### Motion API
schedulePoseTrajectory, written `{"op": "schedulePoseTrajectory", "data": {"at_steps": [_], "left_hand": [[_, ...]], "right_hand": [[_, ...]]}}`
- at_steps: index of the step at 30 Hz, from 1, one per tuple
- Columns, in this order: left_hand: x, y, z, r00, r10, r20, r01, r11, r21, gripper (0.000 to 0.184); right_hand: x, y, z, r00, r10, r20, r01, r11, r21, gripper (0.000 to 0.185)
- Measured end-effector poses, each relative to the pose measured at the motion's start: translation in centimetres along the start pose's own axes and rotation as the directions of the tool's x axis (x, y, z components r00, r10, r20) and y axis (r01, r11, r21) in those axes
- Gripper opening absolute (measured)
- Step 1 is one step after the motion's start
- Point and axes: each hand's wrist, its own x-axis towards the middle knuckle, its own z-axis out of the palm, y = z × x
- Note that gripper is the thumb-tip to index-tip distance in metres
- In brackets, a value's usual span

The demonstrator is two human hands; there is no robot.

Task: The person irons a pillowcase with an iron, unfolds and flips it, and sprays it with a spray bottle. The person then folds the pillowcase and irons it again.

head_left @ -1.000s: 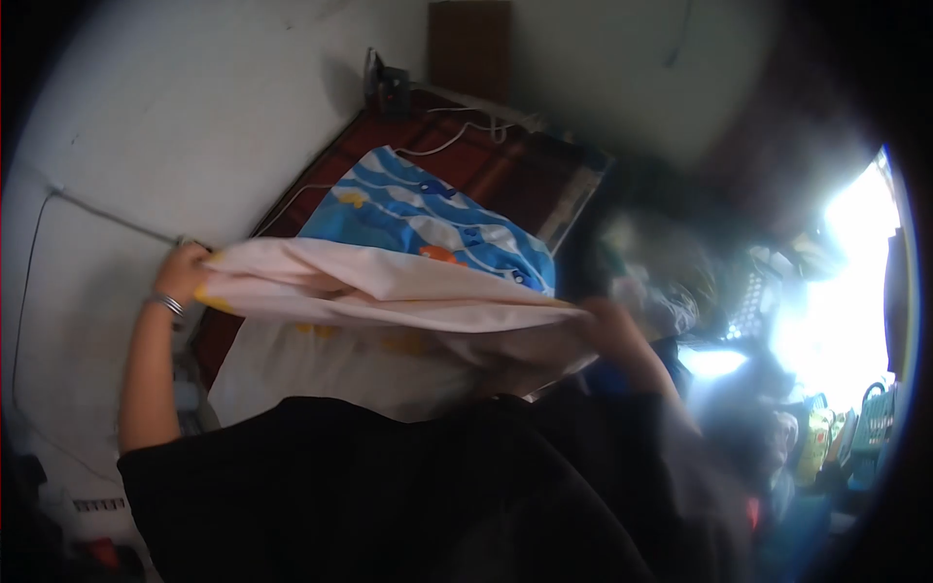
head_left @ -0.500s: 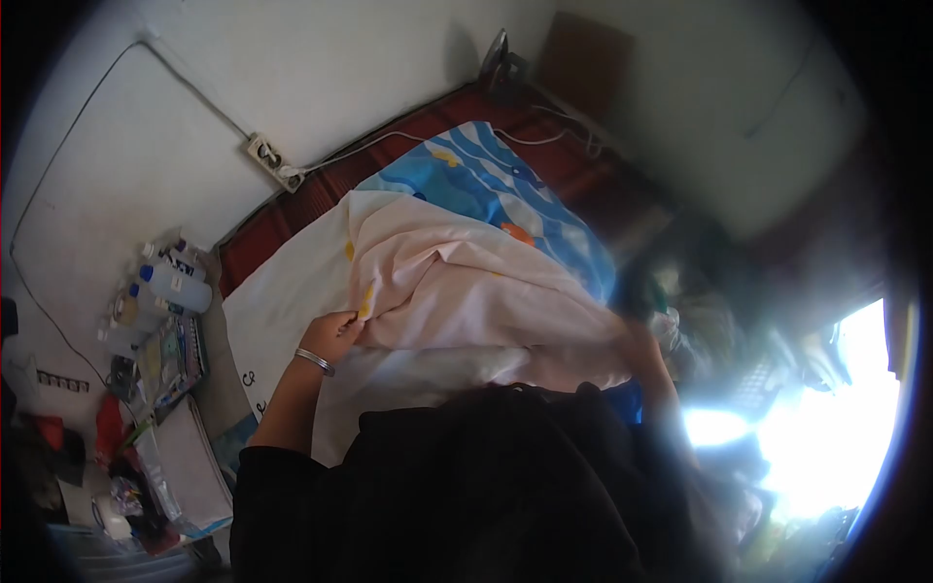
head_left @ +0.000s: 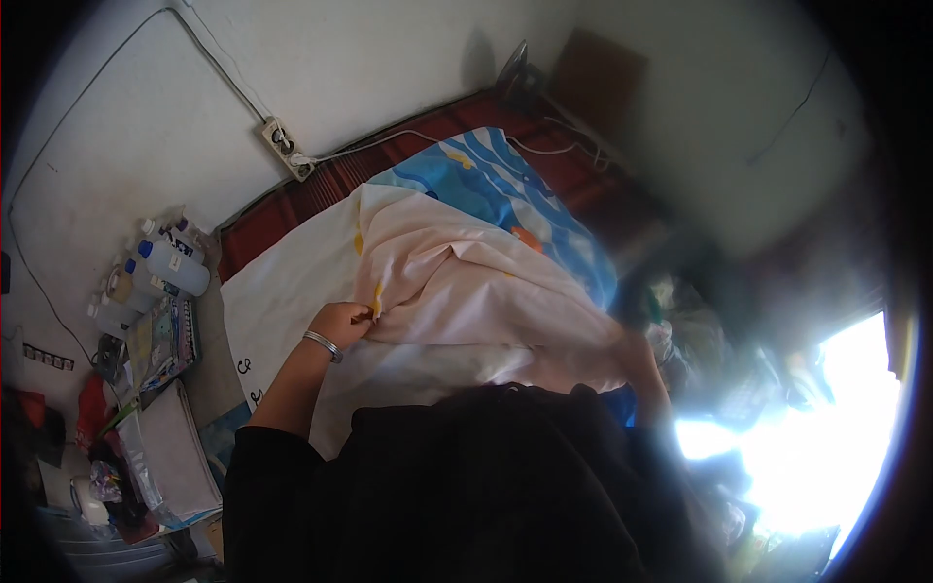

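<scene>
A large cloth, pale pink on the folded-over side and blue with orange and yellow figures on the other, lies rumpled before me. My left hand, with a silver bangle at the wrist, pinches its near left edge between thumb and fingers. At the right end of the pink part is my right hand, hazy in glare; it grips the cloth's edge, though the fingers are hardly distinguishable. Beneath spreads a white sheet with black lettering near its left edge.
A red striped cover shows behind the sheet. An iron stands upright at the back, near a wall socket strip with cords. Bottles and notebooks crowd the left side. Plastic bags and bright glare lie right.
The view has shifted slightly. Both hands keep their places on the cloth, and its folds look nearly the same.
</scene>
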Motion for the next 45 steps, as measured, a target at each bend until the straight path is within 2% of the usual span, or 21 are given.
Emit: {"op": "schedulePoseTrajectory", "data": {"at_steps": [2,5,10,13,16,20,24,27,28,29,30,32,33,34,35,37,38,40,42,44,45], "left_hand": [[0.2,0.6,0.4,0.999,-0.014,0.051,0.003,0.977,0.211,0.023],[0.5,0.3,1.2,1.000,-0.005,-0.011,0.008,0.957,0.289,0.020],[0.7,-0.3,0.6,0.998,0.050,-0.032,-0.041,0.971,0.236,0.018],[0.6,0.0,-0.8,0.998,0.034,-0.043,-0.025,0.979,0.202,0.018],[0.9,-0.4,-2.0,0.996,0.031,-0.084,-0.014,0.980,0.199,0.018],[1.4,-0.4,-4.7,0.989,0.074,-0.130,-0.037,0.963,0.268,0.015],[2.2,1.1,-9.2,0.933,0.129,-0.337,0.031,0.903,0.429,0.015],[1.3,4.6,-13.5,0.804,0.308,-0.508,-0.164,0.937,0.309,0.014],[0.7,6.2,-14.3,0.848,0.098,-0.520,-0.240,0.948,-0.212,0.014],[0.2,7.1,-14.3,0.902,-0.095,-0.422,-0.243,0.695,-0.676,0.015],[0.1,7.0,-13.4,0.903,-0.102,-0.418,-0.237,0.693,-0.681,0.015],[1.2,5.7,-10.7,0.895,-0.361,-0.264,-0.118,0.377,-0.918,0.017],[2.4,3.8,-8.7,0.896,-0.423,-0.137,-0.095,0.118,-0.988,0.018],[3.1,1.1,-6.1,0.869,-0.428,-0.249,-0.150,0.254,-0.956,0.020],[3.6,-2.1,-3.8,0.814,-0.387,-0.433,-0.169,0.556,-0.814,0.021],[3.6,-5.8,-0.5,0.692,-0.228,-0.685,-0.059,0.928,-0.368,0.025],[3.0,-6.2,0.3,0.642,-0.120,-0.757,0.032,0.991,-0.129,0.026],[-0.4,-1.3,-0.6,0.805,-0.383,-0.453,0.310,0.923,-0.229,0.033],[-2.2,-2.0,-0.2,0.877,-0.268,-0.399,0.250,0.963,-0.096,0.042],[-3.3,-4.4,0.3,0.933,0.144,-0.328,-0.072,0.972,0.223,0.050],[-3.4,-4.1,0.0,0.889,0.264,-0.375,-0.144,0.937,0.320,0.052]], "right_hand": [[0.6,1.4,0.8,1.000,-0.028,-0.009,0.028,1.000,-0.013,0.046],[0.2,0.2,0.5,1.000,-0.026,-0.003,0.026,1.000,0.001,0.045],[0.9,1.5,1.0,0.999,0.026,0.028,-0.027,0.999,0.029,0.043],[0.8,1.5,1.0,0.998,-0.066,-0.004,0.066,0.998,-0.006,0.043],[0.1,0.0,0.4,1.000,0.014,0.013,-0.014,0.999,-0.042,0.043],[0.6,0.1,0.4,1.000,-0.022,0.001,0.022,0.998,-0.066,0.043],[0.4,-0.5,0.2,1.000,-0.003,-0.003,0.003,0.998,-0.055,0.043],[0.1,-1.6,-0.6,0.999,-0.025,0.034,0.028,0.994,-0.104,0.043],[0.3,-1.0,-0.2,0.999,-0.018,0.037,0.022,0.994,-0.106,0.043],[0.7,0.1,0.3,1.000,-0.008,0.018,0.011,0.991,-0.131,0.042],[1.0,0.7,0.6,1.000,-0.005,-0.004,0.004,0.988,-0.157,0.042],[1.1,0.9,0.7,1.000,-0.021,-0.012,0.019,0.991,-0.133,0.041],[1.2,0.8,0.9,0.999,-0.032,-0.019,0.029,0.994,-0.105,0.040],[0.8,0.1,0.8,0.999,-0.028,-0.026,0.025,0.995,-0.094,0.040],[-0.1,-1.1,0.3,0.998,-0.058,-0.025,0.057,0.998,-0.040,0.039],[-0.8,-0.6,0.1,0.997,-0.072,-0.026,0.072,0.997,0.007,0.040],[-0.5,0.4,0.4,0.996,-0.079,-0.030,0.080,0.995,0.053,0.042],[-0.3,1.3,0.5,0.996,-0.089,-0.032,0.091,0.991,0.094,0.044],[-0.3,1.4,0.6,0.997,-0.065,-0.045,0.066,0.997,0.032,0.047],[-0.2,0.9,0.5,0.998,-0.050,-0.029,0.050,0.998,0.028,0.047],[-0.3,0.2,0.3,0.999,-0.032,-0.022,0.032,0.999,0.029,0.047]]}}
